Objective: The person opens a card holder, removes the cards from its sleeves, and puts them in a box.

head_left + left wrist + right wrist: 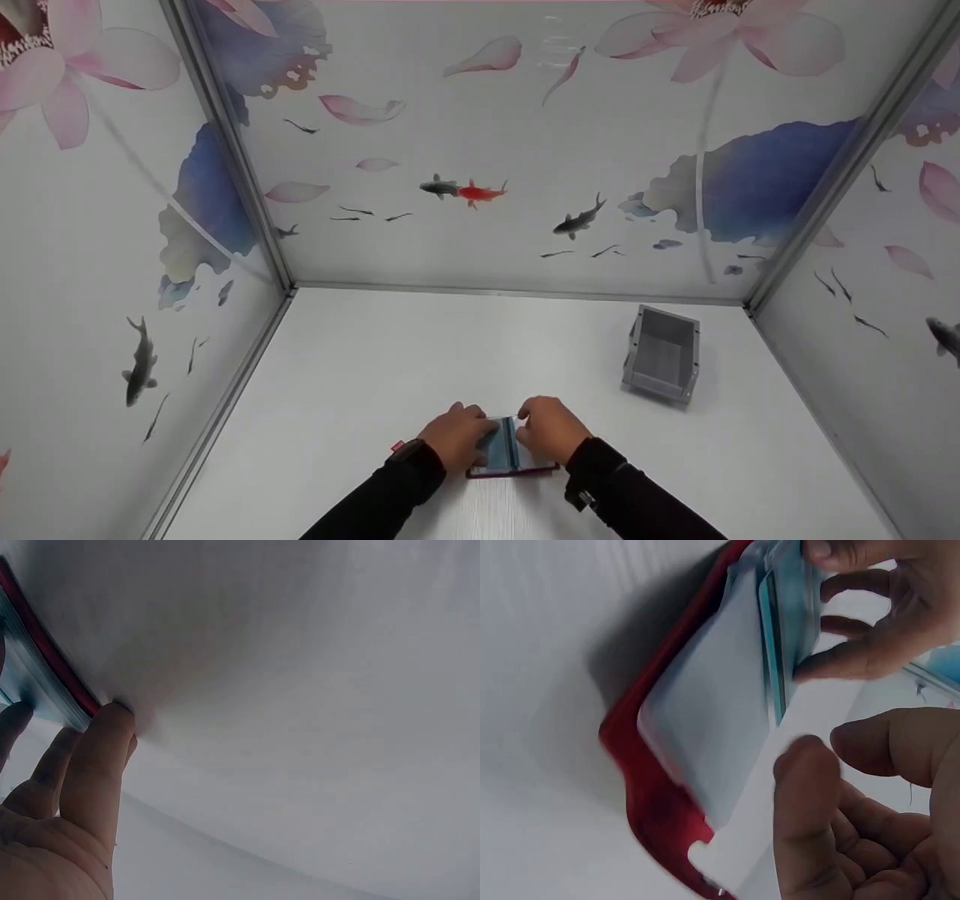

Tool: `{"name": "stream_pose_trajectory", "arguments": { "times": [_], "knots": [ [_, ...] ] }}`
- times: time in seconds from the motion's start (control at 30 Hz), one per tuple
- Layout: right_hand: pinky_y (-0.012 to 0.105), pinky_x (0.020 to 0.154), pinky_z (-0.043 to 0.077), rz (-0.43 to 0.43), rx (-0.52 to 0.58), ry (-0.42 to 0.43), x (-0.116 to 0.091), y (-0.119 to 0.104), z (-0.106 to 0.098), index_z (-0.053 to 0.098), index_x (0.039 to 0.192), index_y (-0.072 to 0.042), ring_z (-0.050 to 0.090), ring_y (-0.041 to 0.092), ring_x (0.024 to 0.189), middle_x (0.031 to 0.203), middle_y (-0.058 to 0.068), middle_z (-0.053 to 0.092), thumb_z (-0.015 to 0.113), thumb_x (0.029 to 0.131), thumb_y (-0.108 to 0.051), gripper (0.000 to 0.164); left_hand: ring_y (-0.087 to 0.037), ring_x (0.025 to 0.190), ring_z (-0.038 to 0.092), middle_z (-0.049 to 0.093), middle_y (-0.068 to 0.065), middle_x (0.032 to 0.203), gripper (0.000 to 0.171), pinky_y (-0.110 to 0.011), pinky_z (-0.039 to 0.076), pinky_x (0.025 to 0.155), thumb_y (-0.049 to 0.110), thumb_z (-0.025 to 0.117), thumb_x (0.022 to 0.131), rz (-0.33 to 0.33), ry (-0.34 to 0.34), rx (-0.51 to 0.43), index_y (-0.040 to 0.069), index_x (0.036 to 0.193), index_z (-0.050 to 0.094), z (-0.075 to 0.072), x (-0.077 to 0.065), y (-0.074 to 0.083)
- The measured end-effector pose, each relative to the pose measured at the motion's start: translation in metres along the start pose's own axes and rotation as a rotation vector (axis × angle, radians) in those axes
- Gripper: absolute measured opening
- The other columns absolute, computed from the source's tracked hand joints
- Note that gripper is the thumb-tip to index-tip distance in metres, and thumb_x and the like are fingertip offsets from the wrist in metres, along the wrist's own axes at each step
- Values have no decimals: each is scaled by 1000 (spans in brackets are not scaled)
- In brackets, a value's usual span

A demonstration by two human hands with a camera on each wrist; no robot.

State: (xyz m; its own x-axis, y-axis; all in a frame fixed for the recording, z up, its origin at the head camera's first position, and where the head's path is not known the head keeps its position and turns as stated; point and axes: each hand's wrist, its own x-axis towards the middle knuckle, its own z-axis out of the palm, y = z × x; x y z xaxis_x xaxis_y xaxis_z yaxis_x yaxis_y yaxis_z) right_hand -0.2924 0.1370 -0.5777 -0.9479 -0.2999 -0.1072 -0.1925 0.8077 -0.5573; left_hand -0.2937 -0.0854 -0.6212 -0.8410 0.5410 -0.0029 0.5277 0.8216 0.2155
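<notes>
A card holder with a red cover (656, 787) and clear plastic sleeves (712, 697) lies spread on the white table, its left side showing a blue-green page (495, 448). My left hand (454, 441) holds the left side; in the right wrist view its thumb and fingers grip the stacked sleeves. Over the right page hovers my right hand (553, 432). In the right wrist view its thumb and forefinger are bent with a small gap between them, and nothing shows in it. The left wrist view catches the left fingers (94, 772) against the red edge.
A grey plastic bin (664, 354) stands on the table (390, 352) at the back right. White panels printed with lotus flowers and fish rise at the back, left and right, joined by grey metal posts (232, 150).
</notes>
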Motion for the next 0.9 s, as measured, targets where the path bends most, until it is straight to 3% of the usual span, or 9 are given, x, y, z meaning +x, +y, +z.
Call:
{"name": "stream_pose_trajectory", "arguments": {
  "times": [0.17, 0.43, 0.6, 0.9],
  "knots": [
    [47, 86, 68, 42, 164, -58, 1, 8, 11, 77, 123, 15, 79, 21, 84, 99, 16, 83, 76, 100, -9, 34, -15, 102, 64, 78, 1, 125, 53, -32, 60, 91, 29, 98, 91, 1, 26, 7, 24, 141, 80, 6, 1, -3],
    [30, 63, 65, 62, 386, -109, 2, 25, 17, 87, 107, 6, 80, 19, 66, 85, 14, 84, 78, 100, -5, 16, -16, 108, 64, 76, -1, 130, 63, -33, 61, 94, 27, 98, 92, -25, 15, -21, 24, 150, 74, 3, -2, -1],
    [26, 57, 61, 67, 441, -109, 2, 25, 22, 88, 100, 3, 75, 13, 61, 80, 13, 83, 79, 100, -4, 11, -16, 110, 63, 75, -1, 133, 61, -33, 60, 95, 27, 96, 94, -35, 0, -28, 24, 151, 74, 2, -2, 0],
    [23, 54, 56, 56, 423, -113, 3, 25, 28, 86, 85, 0, 71, 10, 58, 70, 8, 79, 79, 99, -4, 16, -14, 108, 61, 74, 0, 132, 59, -32, 59, 95, 29, 95, 95, -50, 2, -40, 23, 150, 74, 8, -1, -3]
  ]
}}
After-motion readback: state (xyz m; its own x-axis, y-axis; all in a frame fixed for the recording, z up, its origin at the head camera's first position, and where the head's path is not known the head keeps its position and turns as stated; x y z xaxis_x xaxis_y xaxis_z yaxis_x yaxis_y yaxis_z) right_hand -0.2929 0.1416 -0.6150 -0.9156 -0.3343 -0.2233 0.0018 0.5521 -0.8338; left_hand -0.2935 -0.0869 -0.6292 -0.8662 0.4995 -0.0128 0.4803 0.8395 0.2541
